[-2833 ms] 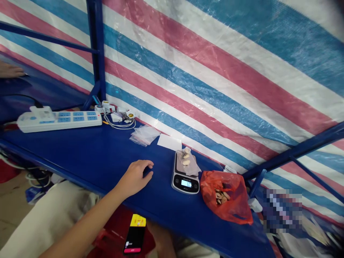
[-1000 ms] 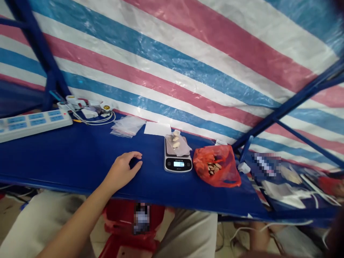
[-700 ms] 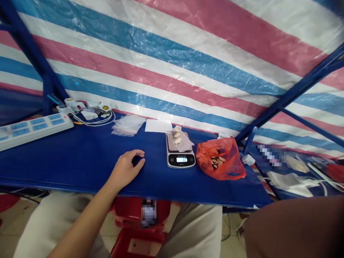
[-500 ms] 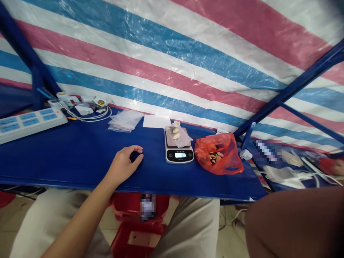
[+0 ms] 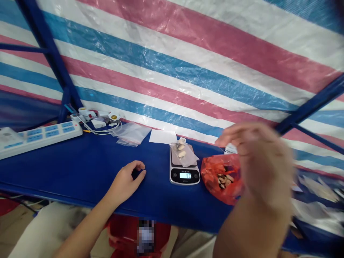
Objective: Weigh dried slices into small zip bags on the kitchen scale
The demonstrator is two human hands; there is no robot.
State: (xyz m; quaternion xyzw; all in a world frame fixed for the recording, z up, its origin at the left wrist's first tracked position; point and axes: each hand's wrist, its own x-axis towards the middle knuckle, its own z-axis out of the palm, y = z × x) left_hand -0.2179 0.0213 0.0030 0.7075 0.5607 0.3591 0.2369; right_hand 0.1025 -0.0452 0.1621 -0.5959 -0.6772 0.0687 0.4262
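Observation:
My left hand (image 5: 130,181) rests on the blue tabletop, thumb and fingers apart with nothing between them. My right hand (image 5: 262,157) is raised above the right side of a red plastic bag (image 5: 212,182); motion smears its fingers, so I cannot see whether they hold anything. Inside the open bag lie several brown and pale pieces (image 5: 225,181) whose kind I cannot make out. Left of the bag stands a digital kitchen scale (image 5: 185,175) with its display lit. A clear plastic bag (image 5: 189,159) with a few pale oval pieces (image 5: 182,153) lies on the scale's plate.
A white power strip (image 5: 40,138) runs along the left, near tangled cables and adapters (image 5: 102,120). Clear plastic bags (image 5: 133,134) and white paper (image 5: 162,136) lie at the back. Striped sheeting (image 5: 161,71) and blue frame bars (image 5: 51,57) stand behind.
My right hand has risen into view over the red bag. The camera view has shifted, so the table things sit lower and further right. My left hand stays on the table.

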